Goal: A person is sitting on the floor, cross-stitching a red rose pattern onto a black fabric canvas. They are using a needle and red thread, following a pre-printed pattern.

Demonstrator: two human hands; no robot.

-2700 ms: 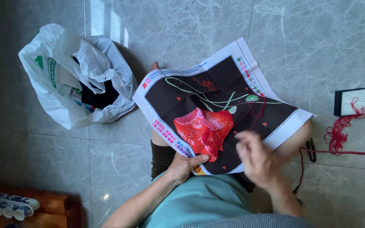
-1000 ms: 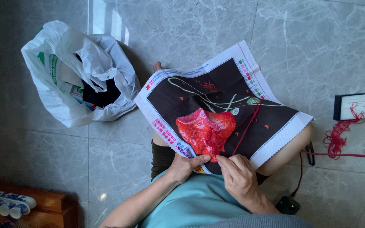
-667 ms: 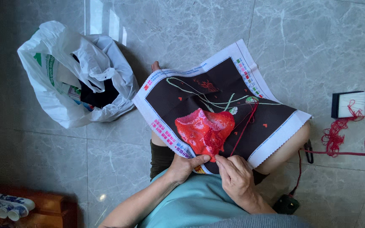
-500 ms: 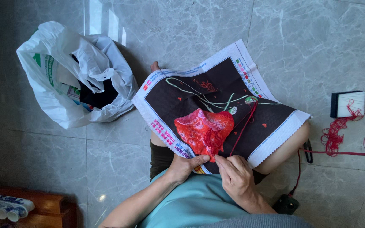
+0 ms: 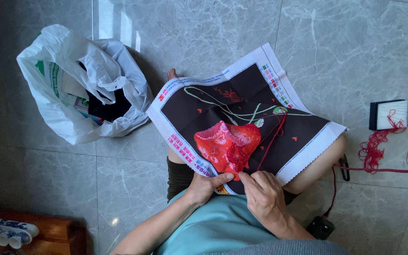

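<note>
Grey marble floor tiles (image 5: 204,28) fill the view, person seated with work on the lap. Far left, at 9 o'clock of the cloth: white plastic bag (image 5: 79,85) gaping open, dark contents inside; at 7 o'clock a wooden furniture edge (image 5: 48,231) with blue-white ceramic pieces. Centre: cross-stitch canvas (image 5: 242,123), black ground, white border, draped over the knees, a red stitched flower (image 5: 225,146) low on it. Left hand (image 5: 208,184) pinches the canvas bottom edge, thumb on top, fingers under, closed on the fabric. Right hand (image 5: 263,196) sits just beside it at 3 o'clock, fingertips pinched narrow at the flower's lower edge; presumably on a needle, but the needle is too small to see, so can't confirm. Red thread (image 5: 272,139) runs from those fingertips up toward 1 o'clock across the cloth. Right of the knee: small scissors (image 5: 344,167), a black object (image 5: 321,226) at 5 o'clock, a loose red thread tangle (image 5: 376,151) and a thread card (image 5: 389,114) at 3 o'clock. Risks, as I judge them: the long working strand can knot or snag on the stitched area if pulled fast; canvas is only held at one edge, so it can slide off the knees; the floor tangle can catch the strand trailing past the leg; pinch slip drops the needle onto a busy floor.
</note>
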